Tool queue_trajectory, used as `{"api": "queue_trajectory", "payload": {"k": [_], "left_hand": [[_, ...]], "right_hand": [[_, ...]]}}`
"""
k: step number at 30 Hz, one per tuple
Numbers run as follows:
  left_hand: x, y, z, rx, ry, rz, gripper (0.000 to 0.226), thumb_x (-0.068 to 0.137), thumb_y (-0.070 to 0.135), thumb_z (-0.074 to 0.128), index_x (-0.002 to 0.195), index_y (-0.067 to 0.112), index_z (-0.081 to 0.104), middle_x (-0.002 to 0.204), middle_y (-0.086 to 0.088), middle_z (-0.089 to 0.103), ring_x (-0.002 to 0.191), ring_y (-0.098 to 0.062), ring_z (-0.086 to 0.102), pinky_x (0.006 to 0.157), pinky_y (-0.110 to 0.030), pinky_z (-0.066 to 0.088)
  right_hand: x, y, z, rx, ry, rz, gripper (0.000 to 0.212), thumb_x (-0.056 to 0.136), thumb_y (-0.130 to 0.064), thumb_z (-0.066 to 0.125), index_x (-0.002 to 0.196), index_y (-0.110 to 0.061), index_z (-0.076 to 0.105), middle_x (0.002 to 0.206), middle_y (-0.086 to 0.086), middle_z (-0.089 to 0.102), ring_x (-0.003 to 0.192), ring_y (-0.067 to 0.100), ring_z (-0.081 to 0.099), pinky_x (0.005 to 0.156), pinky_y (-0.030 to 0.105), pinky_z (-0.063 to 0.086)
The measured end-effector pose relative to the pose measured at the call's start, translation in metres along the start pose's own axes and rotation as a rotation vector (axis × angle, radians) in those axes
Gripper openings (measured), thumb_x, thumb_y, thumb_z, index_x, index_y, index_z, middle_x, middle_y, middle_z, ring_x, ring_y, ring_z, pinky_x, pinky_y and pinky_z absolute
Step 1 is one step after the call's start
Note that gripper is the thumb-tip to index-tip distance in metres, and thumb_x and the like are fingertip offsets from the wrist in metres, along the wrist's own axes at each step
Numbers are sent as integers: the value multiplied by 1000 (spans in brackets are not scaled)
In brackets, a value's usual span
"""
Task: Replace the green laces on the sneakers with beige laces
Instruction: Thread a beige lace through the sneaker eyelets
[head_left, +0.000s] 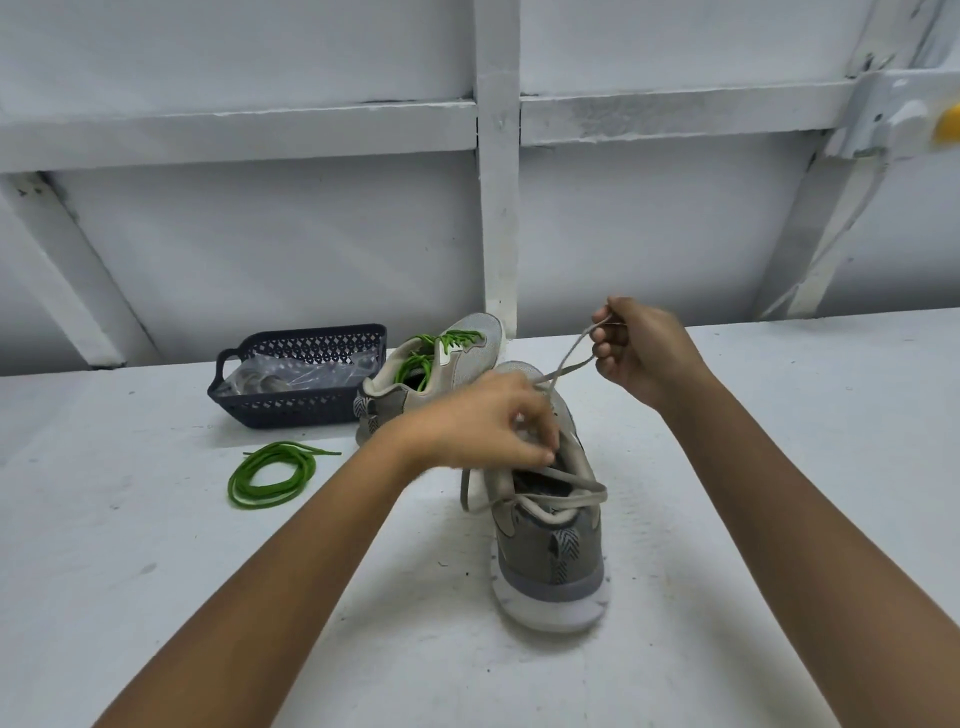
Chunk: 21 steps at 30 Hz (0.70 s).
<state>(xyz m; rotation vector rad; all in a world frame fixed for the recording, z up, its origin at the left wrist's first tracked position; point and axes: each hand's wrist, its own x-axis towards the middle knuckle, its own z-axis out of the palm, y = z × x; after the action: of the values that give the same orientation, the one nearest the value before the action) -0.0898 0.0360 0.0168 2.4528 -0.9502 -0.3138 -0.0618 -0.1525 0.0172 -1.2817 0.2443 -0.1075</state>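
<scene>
A grey sneaker (550, 551) stands in the middle of the white table, heel toward me, with a beige lace (561, 496) looped loosely across its opening. My right hand (636, 348) is raised above the toe, pinching a length of that beige lace (569, 358) pulled taut. My left hand (488, 421) rests on the tongue area, fingers pinched at the lace and eyelets. Behind it lies the second grey sneaker (431, 374), still threaded with a green lace (441, 345). A removed green lace (270, 475) lies coiled on the table to the left.
A dark blue perforated basket (291, 405) with clear plastic packaging inside stands at the back left. A white panelled wall with beams (496, 208) rises right behind the table. A yellow object (950, 122) shows at the far right edge.
</scene>
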Motion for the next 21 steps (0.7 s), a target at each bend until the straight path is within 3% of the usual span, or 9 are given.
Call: {"api": "queue_trajectory", "payload": {"k": [3,10,13,15,18,19,21], "left_hand": [[-7,-1,12,296,1,5,23,80,38,69,103,38,65,112,8,36,108,-10,26,92,-29,21],[-2,-15,37,201,160,24,13,82,45,66,89,35,71,113,12,37,118,-16,25,95,-29,19],[-7,-18,23,-361,221,10,7,89,31,62,90,28,68,118,8,51,118,-11,42,99,-17,33],[-14,-18,9,-911,264,35,18,94,20,48,90,16,64,116,-3,62,108,-16,58,91,-26,49],[-22,-25,-9,-1615,192,67,30,93,17,37,77,13,61,85,-8,72,86,-22,69,74,-37,58],[-25,-30,-14,-1758,139,36,29,90,18,38,73,13,61,67,-4,68,70,-19,70,67,-36,59],[-32,-40,-23,-1858,-42,20,26,89,16,36,78,10,59,48,3,49,38,-10,51,47,-25,51]], "right_hand": [[3,9,-7,3,39,29,34,99,-24,42,69,-11,53,56,2,47,46,11,40,42,16,34],[1,19,-4,-22,20,56,35,99,-25,42,70,-11,53,57,2,47,47,11,41,44,18,35],[0,20,-5,-25,17,55,35,99,-25,42,70,-11,53,58,2,48,47,11,41,44,18,35],[-2,21,-6,-27,11,56,34,99,-25,42,70,-11,53,59,2,48,48,12,41,45,18,36],[-4,22,-6,-30,-1,58,34,99,-26,41,71,-11,53,59,2,48,48,12,41,45,18,36],[-5,23,-6,-31,-5,59,34,99,-25,41,71,-11,54,59,2,48,48,11,42,45,18,36],[-7,24,-5,-36,-13,63,34,99,-25,41,71,-12,54,59,2,48,47,11,42,44,18,36]]}}
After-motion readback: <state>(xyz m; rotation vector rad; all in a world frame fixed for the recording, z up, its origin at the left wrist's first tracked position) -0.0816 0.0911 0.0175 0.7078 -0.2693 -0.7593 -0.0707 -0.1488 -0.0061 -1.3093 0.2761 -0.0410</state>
